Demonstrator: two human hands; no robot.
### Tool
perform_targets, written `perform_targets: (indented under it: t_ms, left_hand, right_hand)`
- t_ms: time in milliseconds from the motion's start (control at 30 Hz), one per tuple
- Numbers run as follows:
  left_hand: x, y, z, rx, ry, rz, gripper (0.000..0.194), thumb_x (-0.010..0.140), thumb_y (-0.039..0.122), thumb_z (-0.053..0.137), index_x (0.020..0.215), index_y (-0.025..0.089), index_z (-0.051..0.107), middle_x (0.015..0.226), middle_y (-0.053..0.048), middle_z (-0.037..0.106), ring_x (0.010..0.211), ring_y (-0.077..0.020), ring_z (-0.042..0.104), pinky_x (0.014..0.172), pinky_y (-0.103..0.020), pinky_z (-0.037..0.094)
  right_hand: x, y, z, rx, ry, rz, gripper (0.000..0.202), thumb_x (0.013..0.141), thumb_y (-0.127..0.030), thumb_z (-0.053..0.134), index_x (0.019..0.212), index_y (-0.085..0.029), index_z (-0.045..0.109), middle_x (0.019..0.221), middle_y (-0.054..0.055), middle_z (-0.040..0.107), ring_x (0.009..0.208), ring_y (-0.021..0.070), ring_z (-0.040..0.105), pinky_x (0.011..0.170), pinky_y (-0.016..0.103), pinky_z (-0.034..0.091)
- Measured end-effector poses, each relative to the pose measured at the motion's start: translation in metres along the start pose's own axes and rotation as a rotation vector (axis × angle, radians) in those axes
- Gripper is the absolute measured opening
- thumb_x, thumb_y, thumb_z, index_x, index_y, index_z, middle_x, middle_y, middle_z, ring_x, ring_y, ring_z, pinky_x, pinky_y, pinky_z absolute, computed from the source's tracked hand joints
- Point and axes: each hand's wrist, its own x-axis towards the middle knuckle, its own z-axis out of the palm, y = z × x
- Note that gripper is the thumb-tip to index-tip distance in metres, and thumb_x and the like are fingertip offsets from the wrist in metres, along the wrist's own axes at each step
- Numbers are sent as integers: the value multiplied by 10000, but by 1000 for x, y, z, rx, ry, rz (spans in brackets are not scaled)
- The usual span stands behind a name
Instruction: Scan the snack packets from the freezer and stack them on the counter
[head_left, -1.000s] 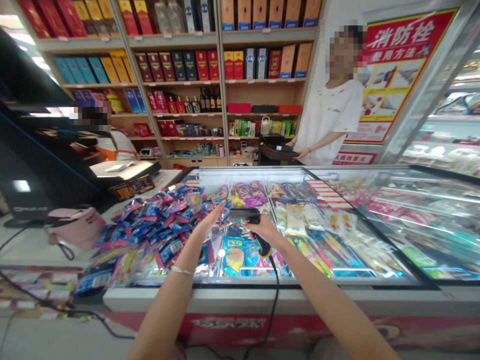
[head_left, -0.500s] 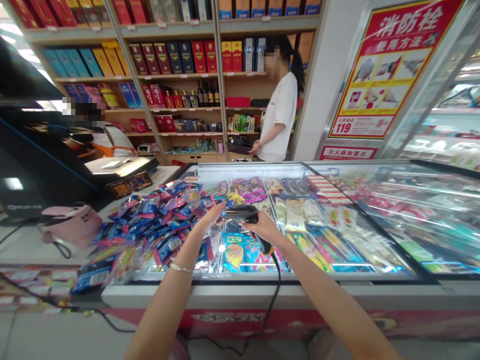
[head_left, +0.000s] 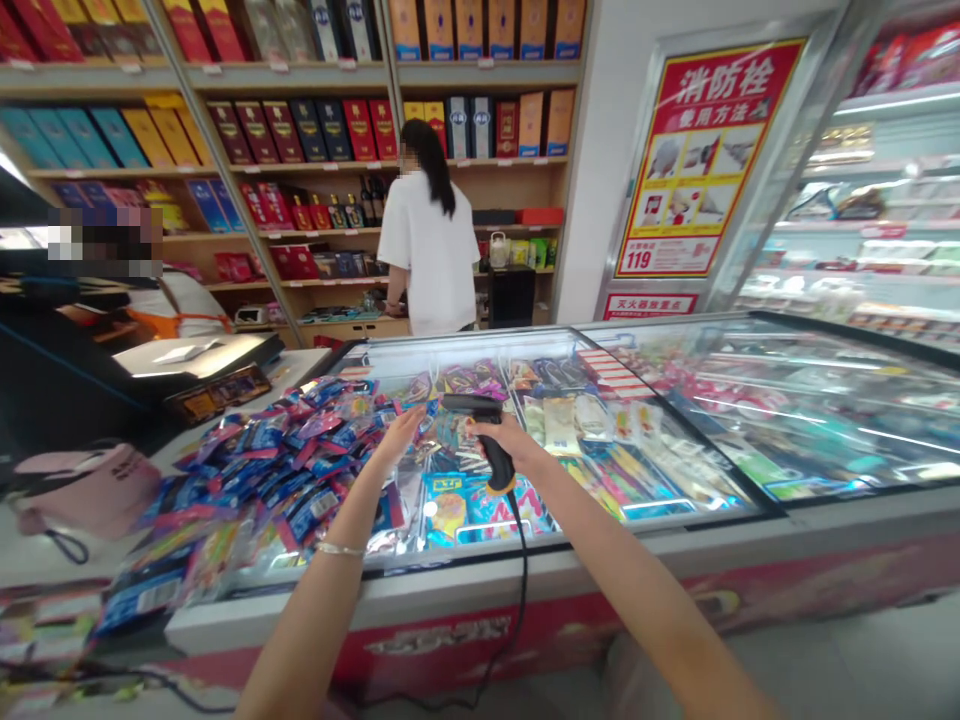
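Note:
My right hand (head_left: pixel 504 440) is closed around a black handheld barcode scanner (head_left: pixel 496 462), whose head points left and whose cable hangs down over the freezer's front. My left hand (head_left: pixel 405 432) is held out with its fingers stretched forward, just left of the scanner's head; nothing shows in it. To its left, a big heap of small blue and pink snack packets (head_left: pixel 277 455) spreads across the glass top. I cannot tell whether the left fingertips touch any packet. Both hands are above the glass of the chest freezer (head_left: pixel 600 575), which has ice-cream packs inside.
A pink cup-like holder (head_left: pixel 86 485) and a propped phone (head_left: pixel 217 392) stand on the left counter near a dark monitor (head_left: pixel 45 385). Beyond the freezer, a person in a white shirt (head_left: pixel 431 245) faces shelves of boxes. Another person (head_left: pixel 180 300) is at far left.
My view has swung right. The scanner has turned so its handle shows more fully, with its head toward my left hand. The white-shirted person has moved left and turned toward the shelves.

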Motion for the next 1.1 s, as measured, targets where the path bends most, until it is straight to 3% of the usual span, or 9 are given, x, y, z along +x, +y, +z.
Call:
perform_targets:
  t_ms: [133, 233, 300, 433, 533, 633, 733, 833, 1100]
  left_hand:
    - [-5, 21, 0, 40, -92, 115, 642, 809, 578, 446, 1287, 157, 532, 1001, -85, 650, 727, -176, 596, 638, -283, 488]
    - [-14, 48, 25, 228, -165, 275, 537, 824, 518, 466, 1223, 177, 580, 1049, -84, 652, 894, -212, 595, 776, -304, 484]
    - [-24, 70, 58, 376, -216, 354, 461, 853, 469, 456, 1191, 191, 601, 1038, -88, 663, 966, -228, 588, 867, -323, 452]
    - [-49, 107, 146, 547, -302, 391, 435, 905, 424, 395, 1250, 215, 555, 1124, -104, 629, 1001, -234, 595, 872, -331, 444]
    - [-66, 123, 207, 617, -316, 438, 454, 933, 414, 352, 1305, 201, 501, 1159, -129, 602, 1043, -253, 588, 878, -351, 449]
    - [-72, 128, 251, 692, -253, 519, 436, 942, 370, 348, 1317, 191, 481, 1192, -155, 583, 1142, -286, 537, 923, -401, 441]
    - [-66, 126, 280, 690, -158, 600, 468, 945, 336, 355, 1389, 195, 397, 1386, -180, 453, 1272, -292, 451, 1006, -437, 404]
    - [-55, 121, 299, 667, -160, 679, 486, 953, 339, 344, 1424, 220, 353, 1508, -163, 315, 1359, -282, 368, 1062, -444, 371]
    - [-41, 126, 337, 685, -183, 746, 457, 961, 335, 335, 1379, 185, 440, 1440, -145, 438, 1333, -262, 411, 1089, -431, 376]
  right_hand:
    - [-26, -18, -36, 62, 86, -32, 216, 585, -234, 756, 734, -142, 629, 591, -9, 616, 414, 86, 509, 389, 211, 407]
    - [-58, -23, -81, 48, 215, -43, 200, 600, -209, 756, 731, -134, 624, 587, -10, 609, 413, 79, 509, 389, 202, 411]
    - [-81, -23, -113, 58, 324, -48, 187, 609, -180, 748, 736, -134, 620, 588, -15, 604, 415, 76, 512, 389, 196, 418]
    - [-124, -24, -173, 111, 484, -28, 159, 623, -140, 731, 722, -131, 608, 574, -10, 600, 400, 70, 496, 364, 181, 401]
    - [-147, -26, -211, 168, 582, 13, 101, 670, -127, 696, 674, -127, 595, 491, -19, 544, 380, 70, 476, 359, 172, 398]
    - [-161, -31, -242, 226, 636, -22, 90, 711, -103, 651, 651, -128, 589, 467, -23, 522, 370, 67, 471, 359, 161, 399]
    - [-166, -35, -265, 260, 721, -19, 98, 741, -104, 623, 653, -131, 589, 485, -12, 539, 373, 69, 483, 360, 157, 402]
    - [-164, -37, -281, 259, 804, -6, 128, 737, -119, 641, 630, -142, 575, 469, -16, 529, 370, 75, 495, 370, 156, 416]
    - [-149, -34, -300, 260, 864, 14, 159, 723, -134, 662, 600, -156, 565, 414, -14, 516, 335, 98, 485, 335, 183, 401]
